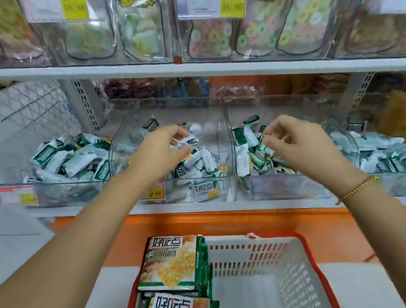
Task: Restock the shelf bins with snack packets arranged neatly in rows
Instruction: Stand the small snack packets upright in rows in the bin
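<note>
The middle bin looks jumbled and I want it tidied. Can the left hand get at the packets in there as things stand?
Probably yes. The left hand hovers over the open top of the middle bin, fingers just above the loose packets, and nothing lies between them.

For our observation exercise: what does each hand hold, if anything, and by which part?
The right hand pinches a green packet by its top end; whether the left hand holds anything cannot be told.

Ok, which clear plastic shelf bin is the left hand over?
The second clear plastic bin from the left, with a green-and-white packet upright against its front wall. Left hand above it; right hand over the next bin.
</note>
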`<state>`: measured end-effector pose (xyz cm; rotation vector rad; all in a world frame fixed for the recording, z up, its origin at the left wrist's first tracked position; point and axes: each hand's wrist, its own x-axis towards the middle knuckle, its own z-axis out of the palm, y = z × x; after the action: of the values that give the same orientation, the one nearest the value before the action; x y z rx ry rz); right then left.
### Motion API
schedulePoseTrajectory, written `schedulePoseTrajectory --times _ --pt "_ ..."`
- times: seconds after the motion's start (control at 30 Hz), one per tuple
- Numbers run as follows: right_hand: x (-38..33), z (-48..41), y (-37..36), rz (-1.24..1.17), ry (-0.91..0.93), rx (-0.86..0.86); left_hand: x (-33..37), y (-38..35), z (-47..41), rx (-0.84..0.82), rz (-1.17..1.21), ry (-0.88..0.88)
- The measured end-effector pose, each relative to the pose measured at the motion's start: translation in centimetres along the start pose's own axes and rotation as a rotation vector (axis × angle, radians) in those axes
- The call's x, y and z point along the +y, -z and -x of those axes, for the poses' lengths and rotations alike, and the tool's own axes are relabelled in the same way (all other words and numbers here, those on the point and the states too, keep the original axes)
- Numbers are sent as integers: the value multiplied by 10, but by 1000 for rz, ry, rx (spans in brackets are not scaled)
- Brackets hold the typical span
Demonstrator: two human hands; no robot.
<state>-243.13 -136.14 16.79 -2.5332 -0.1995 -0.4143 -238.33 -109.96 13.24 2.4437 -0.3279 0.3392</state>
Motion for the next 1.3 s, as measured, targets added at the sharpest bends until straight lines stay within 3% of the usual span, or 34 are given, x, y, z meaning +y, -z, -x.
schedulePoseTrajectory --times 0.13,0.27,0.47,0.53,0.63,0.8,0.93,1.1,1.3 --pt "61 -41 13 211 -247 -187 -3 -25 -38 -324 -142 -8" --pt "97 -60 -15 46 -406 -316 -12 -46 -60 -505 -373 24" --pt "111 -90 -47 287 -189 -572 -15 -47 -79 -704 -655 -150" --pt "113 -99 -45 357 -148 -616 -17 -47 -77 -715 -747 -209" --pt "112 -101 -44 437 -70 -610 -18 -52 -69 -692 -691 -228" --pt "109 -88 -56 692 225 -382 -17 -56 -66 -540 -527 -376" --pt "120 -81 -65 832 386 -329 -20 -63 -62 -466 -603 -502" --pt "129 -75 -56 878 218 -244 -23 -60 -52 -502 -794 -460" --pt "118 -72 -57 919 165 -360 -25 -53 -56 -591 -802 -316"
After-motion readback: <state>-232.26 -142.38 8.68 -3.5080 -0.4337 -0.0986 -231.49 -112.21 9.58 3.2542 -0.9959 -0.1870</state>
